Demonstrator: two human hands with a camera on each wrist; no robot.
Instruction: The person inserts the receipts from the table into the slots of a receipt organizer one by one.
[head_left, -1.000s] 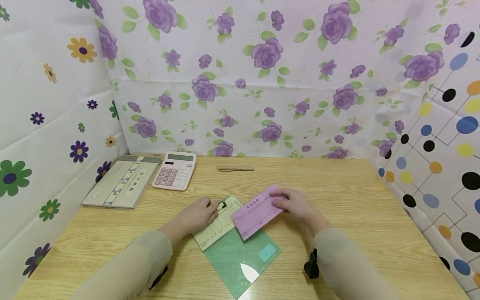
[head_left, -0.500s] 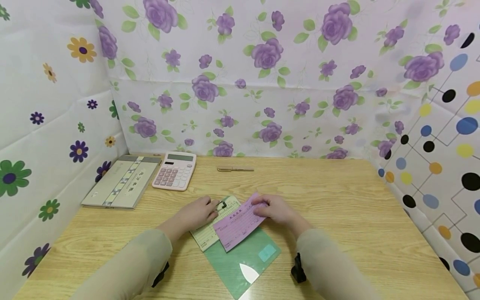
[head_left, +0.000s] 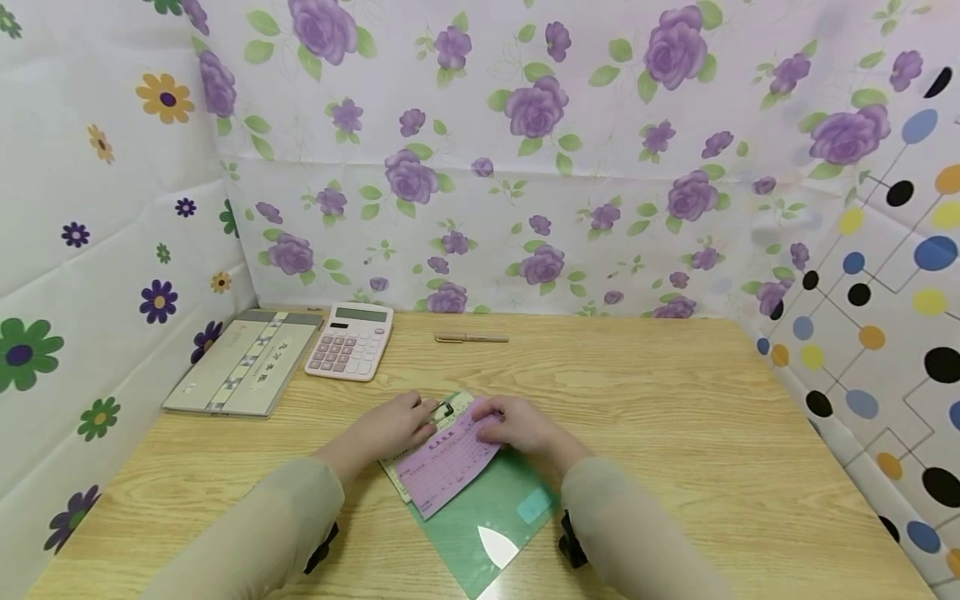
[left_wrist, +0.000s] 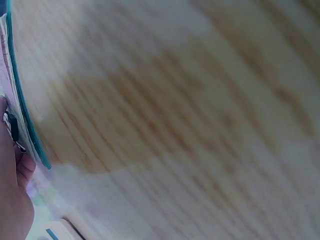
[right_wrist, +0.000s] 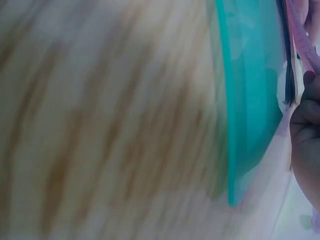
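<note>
A translucent green clip folder lies open on the wooden table, with a pale yellow-green printed form on its upper left part. At the folder's top, my left hand grips the black wire clip. Its fingers hide part of that clip. My right hand pinches the upper right end of a pink printed slip. The slip covers most of the yellow-green form, its left edge close to my left fingers. Both wrist views catch only a hand's edge and the green folder's side.
Behind the hands lies a tan pen. A pink calculator sits at the back left, beside a flat grey-beige album or book. Patterned cloth hangs along the back and both sides of the table.
My right hand has carried the pink slip left and slightly down, from the folder's middle onto the yellow-green form. My left hand has stayed at the clip.
</note>
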